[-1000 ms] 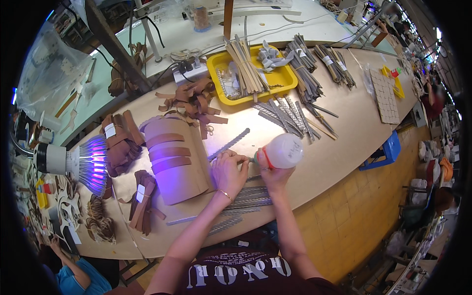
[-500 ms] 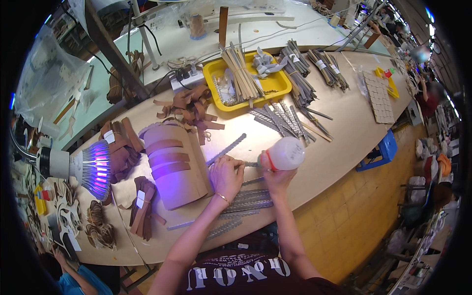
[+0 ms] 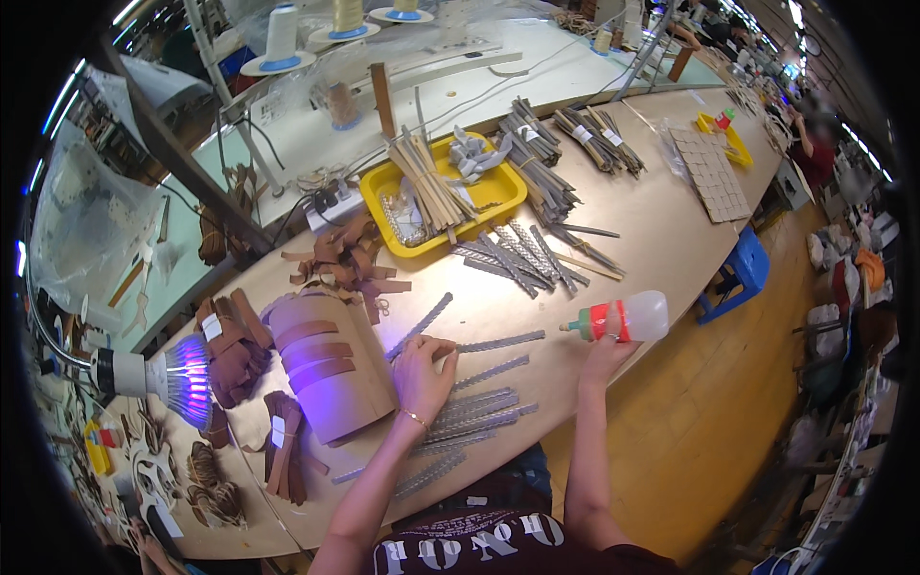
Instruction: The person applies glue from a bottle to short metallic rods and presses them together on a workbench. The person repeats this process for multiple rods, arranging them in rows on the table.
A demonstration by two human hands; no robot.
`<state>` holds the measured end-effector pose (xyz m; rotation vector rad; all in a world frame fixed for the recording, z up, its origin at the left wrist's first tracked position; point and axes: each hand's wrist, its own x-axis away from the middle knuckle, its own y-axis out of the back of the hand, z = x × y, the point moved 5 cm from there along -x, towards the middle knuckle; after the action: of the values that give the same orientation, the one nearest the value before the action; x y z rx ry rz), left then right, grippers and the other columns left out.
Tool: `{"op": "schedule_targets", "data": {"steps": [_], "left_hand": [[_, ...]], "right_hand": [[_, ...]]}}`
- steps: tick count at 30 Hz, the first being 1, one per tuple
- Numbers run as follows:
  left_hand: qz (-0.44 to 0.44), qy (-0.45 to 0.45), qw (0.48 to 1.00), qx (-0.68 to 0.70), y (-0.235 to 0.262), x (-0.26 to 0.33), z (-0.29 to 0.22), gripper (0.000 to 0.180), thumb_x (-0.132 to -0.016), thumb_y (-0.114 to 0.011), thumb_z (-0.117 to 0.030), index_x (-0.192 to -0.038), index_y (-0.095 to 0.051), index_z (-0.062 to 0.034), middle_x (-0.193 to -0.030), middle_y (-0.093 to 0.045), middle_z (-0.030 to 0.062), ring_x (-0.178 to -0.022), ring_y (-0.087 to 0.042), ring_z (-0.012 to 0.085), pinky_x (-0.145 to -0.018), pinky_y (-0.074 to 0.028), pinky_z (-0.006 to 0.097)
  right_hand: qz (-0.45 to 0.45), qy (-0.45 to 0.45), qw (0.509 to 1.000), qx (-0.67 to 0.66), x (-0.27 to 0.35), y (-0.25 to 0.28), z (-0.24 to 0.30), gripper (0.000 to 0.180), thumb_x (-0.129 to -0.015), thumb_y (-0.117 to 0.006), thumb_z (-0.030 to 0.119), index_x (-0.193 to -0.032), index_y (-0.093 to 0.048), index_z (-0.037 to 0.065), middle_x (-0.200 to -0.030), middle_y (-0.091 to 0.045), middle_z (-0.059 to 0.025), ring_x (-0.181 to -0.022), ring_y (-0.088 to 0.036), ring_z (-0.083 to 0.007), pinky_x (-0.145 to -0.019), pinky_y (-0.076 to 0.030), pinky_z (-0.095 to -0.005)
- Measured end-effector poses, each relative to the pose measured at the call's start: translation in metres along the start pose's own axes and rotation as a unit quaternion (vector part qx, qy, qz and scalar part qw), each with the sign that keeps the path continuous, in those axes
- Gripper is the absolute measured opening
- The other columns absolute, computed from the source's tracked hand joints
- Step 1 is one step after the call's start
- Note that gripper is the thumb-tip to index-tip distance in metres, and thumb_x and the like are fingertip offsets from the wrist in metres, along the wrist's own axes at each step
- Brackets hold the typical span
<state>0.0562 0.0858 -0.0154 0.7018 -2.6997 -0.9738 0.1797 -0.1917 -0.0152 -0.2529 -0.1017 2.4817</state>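
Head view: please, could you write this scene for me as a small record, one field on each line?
Left hand: at the left end of a grey strip; whether it pinches is unclear
Right hand: grips a bottle
Bottle: clear, red-banded, on its side, nozzle pointing left
Cylinder: brown, left of the left hand, brown bands across it
Lamp: lit blue-purple, left of the cylinder
Tray: yellow, with sticks in it
Stool: blue, beyond the table edge
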Motion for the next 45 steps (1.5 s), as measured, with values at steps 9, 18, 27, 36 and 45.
{"op": "schedule_targets", "data": {"steps": [9, 18, 27, 36, 45], "left_hand": [[0.023, -0.158, 0.982, -0.102, -0.004, 0.003, -0.019, 0.023, -0.082, -0.072, -0.02, -0.102, -0.074, -0.0098, -0.116, -0.06, 0.0107, -0.103, -0.059, 0.0254, -0.096, -0.036, 0.042], [0.023, -0.182, 0.979, -0.093, -0.007, 0.003, -0.017, 0.017, -0.082, -0.071, -0.016, -0.097, -0.075, -0.0095, -0.11, -0.064, 0.0077, -0.102, -0.06, 0.0248, -0.095, -0.036, 0.042], [0.01, -0.208, 0.973, -0.102, -0.006, 0.001, -0.018, 0.016, -0.082, -0.073, -0.017, -0.096, -0.076, -0.0102, -0.106, -0.065, 0.0071, -0.095, -0.062, 0.0232, -0.092, -0.037, 0.04], [-0.001, -0.26, 0.956, -0.135, -0.009, 0.002, -0.021, 0.013, -0.08, -0.073, -0.016, -0.093, -0.072, -0.0109, -0.1, -0.065, 0.0034, -0.093, -0.061, 0.0208, -0.09, -0.037, 0.042], [0.052, -0.261, 0.949, -0.171, 0.004, 0.017, -0.018, 0.014, -0.08, -0.072, -0.015, -0.094, -0.07, -0.0105, -0.104, -0.063, 0.0048, -0.096, -0.06, 0.0234, -0.091, -0.038, 0.044]], "right_hand": [[0.15, 0.116, 0.977, 0.096, 0.027, -0.017, 0.008, 0.053, -0.078, -0.083, 0.028, -0.113, -0.057, -0.001, -0.108, -0.062, -0.0147, -0.096, -0.062, -0.0244, -0.087, -0.05, -0.0363], [0.22, 0.207, 0.944, 0.134, 0.051, -0.049, 0.02, 0.021, -0.078, -0.08, 0.016, -0.087, -0.069, 0.001, -0.081, -0.071, -0.0073, -0.075, -0.069, -0.018, -0.072, -0.054, -0.0314], [0.318, 0.183, 0.922, 0.122, 0.095, -0.063, 0.003, 0.062, -0.073, -0.086, 0.025, -0.114, -0.05, -0.004, -0.092, -0.065, -0.0141, -0.083, -0.067, -0.0282, -0.077, -0.053, -0.037], [0.235, 0.164, 0.947, 0.148, 0.045, -0.039, 0.017, 0.042, -0.079, -0.081, 0.022, -0.108, -0.061, -0.001, -0.094, -0.068, -0.0103, -0.082, -0.068, -0.0243, -0.079, -0.054, -0.0357], [0.011, -0.251, 0.921, -0.297, -0.032, 0.005, -0.047, 0.036, -0.089, -0.066, 0.037, -0.114, -0.057, 0.013, -0.099, -0.063, -0.0017, -0.083, -0.065, -0.0158, -0.067, -0.057, -0.0315]]}}
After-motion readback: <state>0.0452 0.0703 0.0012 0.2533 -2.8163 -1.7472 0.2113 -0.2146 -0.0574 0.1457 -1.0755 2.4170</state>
